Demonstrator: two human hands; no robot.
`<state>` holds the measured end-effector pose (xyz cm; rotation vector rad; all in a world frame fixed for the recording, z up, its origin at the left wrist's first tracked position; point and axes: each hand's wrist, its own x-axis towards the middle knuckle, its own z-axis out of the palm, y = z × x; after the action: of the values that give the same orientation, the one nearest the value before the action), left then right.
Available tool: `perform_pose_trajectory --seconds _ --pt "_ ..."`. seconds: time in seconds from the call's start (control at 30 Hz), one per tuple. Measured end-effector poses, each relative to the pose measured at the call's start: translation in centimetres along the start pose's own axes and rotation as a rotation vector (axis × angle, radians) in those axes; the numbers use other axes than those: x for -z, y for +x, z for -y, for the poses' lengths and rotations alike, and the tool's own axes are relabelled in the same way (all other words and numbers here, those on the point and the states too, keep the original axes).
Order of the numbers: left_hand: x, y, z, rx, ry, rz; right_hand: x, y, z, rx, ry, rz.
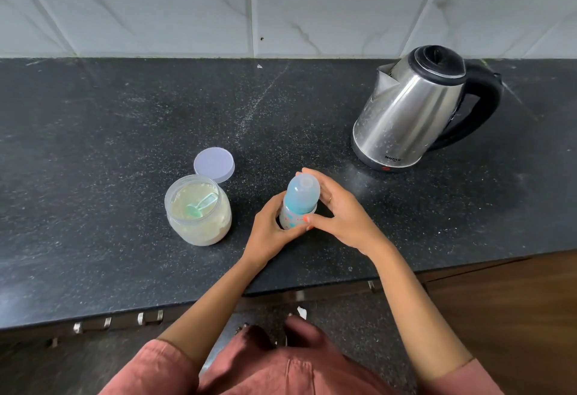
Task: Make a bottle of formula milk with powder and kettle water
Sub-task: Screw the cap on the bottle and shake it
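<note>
The baby bottle (288, 219) is standing upright on the dark counter (125, 113), near the front edge, and its see-through blue cap (302, 193) is sitting on top. I cannot tell what is inside the bottle, because the hands are hiding most of it. To the left of the bottle, close by, the powder jar (199, 226) is standing open and is holding pale yellow powder almost up to the top. A small green scoop (199, 205) is lying on the powder inside the jar. The jar's round lid (214, 164) is lying flat, further back and left of the bottle, just touching the jar's rim. The shiny kettle (406, 110) with its black lid closed is standing far back and to the right of the bottle. The left hand (271, 232) is curling round the low part of the bottle and gripping it. The right hand (338, 212) is bending its fingers round the blue cap, with the thumb pressing the front of the bottle just under it
</note>
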<state>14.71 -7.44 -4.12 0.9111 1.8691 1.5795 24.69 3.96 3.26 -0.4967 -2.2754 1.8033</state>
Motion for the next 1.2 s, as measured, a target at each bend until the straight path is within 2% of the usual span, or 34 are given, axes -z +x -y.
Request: perform_pose_trajectory --seconds 0.13,0.33,0.53,0.83,0.93,1.07,1.2 --pt "0.0 0.0 0.1 -0.001 -0.001 0.004 0.2 0.3 0.0 0.005 -0.006 -0.080" --pt "0.0 0.1 0.0 -0.005 0.009 -0.004 -1.2 0.5 0.1 -0.006 -0.159 -0.225" --pt "0.0 0.0 0.1 -0.008 0.004 0.003 0.1 0.3 0.2 -0.012 -0.073 0.030" --pt "0.1 0.1 -0.2 -0.011 0.012 0.003 -1.3 0.6 0.4 0.049 -0.198 -0.224" --pt "0.2 0.1 -0.2 -0.004 0.013 0.011 -1.2 0.8 0.7 0.050 -0.232 -0.198" --pt "0.1 0.2 0.2 0.004 -0.004 0.018 -0.2 0.7 0.5 -0.024 -0.191 -0.042" --pt "0.0 0.1 0.3 0.000 0.009 0.010 -0.1 0.7 0.5 -0.033 -0.187 -0.112"
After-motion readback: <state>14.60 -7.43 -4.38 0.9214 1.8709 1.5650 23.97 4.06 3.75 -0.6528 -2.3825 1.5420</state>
